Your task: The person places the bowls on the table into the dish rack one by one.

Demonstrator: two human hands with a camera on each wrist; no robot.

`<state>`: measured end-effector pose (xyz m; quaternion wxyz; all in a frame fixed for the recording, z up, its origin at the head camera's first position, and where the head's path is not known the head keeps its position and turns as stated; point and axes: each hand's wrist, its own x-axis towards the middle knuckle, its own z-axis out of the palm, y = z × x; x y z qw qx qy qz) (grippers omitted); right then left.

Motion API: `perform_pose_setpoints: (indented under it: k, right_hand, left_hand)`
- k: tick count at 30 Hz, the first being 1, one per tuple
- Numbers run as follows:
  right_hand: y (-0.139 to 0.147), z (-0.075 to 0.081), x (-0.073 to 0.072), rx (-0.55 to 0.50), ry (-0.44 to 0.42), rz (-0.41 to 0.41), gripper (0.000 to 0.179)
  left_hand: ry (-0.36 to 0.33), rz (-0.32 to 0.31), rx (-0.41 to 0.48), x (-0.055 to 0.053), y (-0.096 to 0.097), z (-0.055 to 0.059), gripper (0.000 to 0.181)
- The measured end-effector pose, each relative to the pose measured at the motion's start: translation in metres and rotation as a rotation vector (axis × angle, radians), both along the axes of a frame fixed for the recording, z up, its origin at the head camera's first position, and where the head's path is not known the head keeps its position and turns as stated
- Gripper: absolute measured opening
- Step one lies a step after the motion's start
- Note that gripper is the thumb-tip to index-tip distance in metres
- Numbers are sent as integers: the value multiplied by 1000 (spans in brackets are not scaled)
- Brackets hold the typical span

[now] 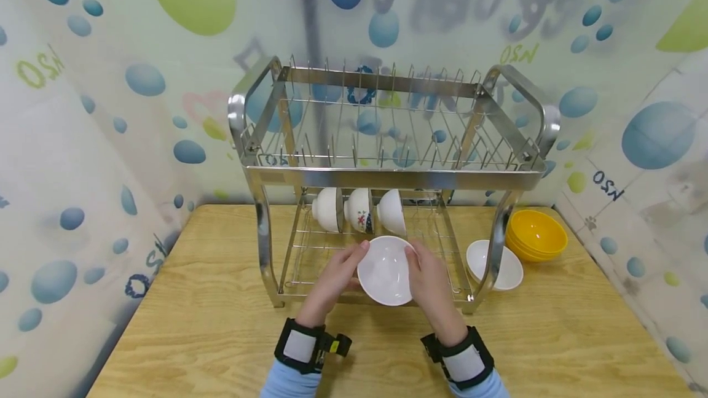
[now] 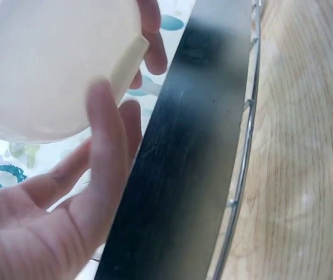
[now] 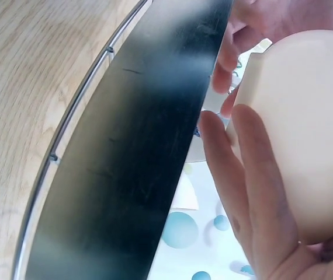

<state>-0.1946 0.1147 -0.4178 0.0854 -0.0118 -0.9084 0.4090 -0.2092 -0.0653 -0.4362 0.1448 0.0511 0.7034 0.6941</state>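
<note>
Between both hands a white bowl [image 1: 385, 271] is held, tilted so its inside faces the head camera, over the front of the rack's lower shelf. My left hand [image 1: 335, 277] grips its left side with the thumb at the rim. On the other side my right hand [image 1: 429, 281] grips it, thumb at the rim too. In the left wrist view the bowl's outside [image 2: 55, 64] and foot show, fingers beneath. The right wrist view shows the bowl [image 3: 307, 128] with fingers against its outside. Behind it, several bowls [image 1: 330, 209] stand on edge in a row on the lower shelf.
A two-tier metal dish rack [image 1: 395, 178] stands on the wooden table [image 1: 216, 336], its upper tier overhanging the lower shelf. By its right leg lie a white bowl [image 1: 509, 270] and stacked yellow bowls [image 1: 538, 232]. A patterned curtain [image 1: 182, 78] hangs behind.
</note>
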Motion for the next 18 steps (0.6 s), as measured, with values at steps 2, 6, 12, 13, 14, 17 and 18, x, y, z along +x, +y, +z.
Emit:
perform_pose_setpoints:
  k: [2, 6, 12, 13, 14, 17, 18]
  right_hand:
    - [0, 0, 0, -12, -22, 3, 31]
    - [0, 0, 0, -12, -28, 3, 32]
    - [1, -4, -1, -2, -27, 8, 34]
    - [1, -5, -2, -1, -36, 8, 34]
    - [1, -5, -2, -2, -45, 8, 35]
    - [1, -8, -3, -4, -70, -2, 36]
    - [1, -8, -4, -5, -76, -5, 36]
  left_hand:
    - [-19, -31, 21, 1, -1, 1, 68]
    - [-35, -81, 57, 3, -2, 1, 66]
    - [-32, -87, 63, 3, -2, -2, 58]
    - [-32, -82, 61, 3, -1, -3, 58]
    - [-32, -75, 59, 2, -1, -4, 58]
    - [-25, -56, 45, 2, -1, -7, 58]
    - [-24, -48, 38, 1, -1, -7, 59]
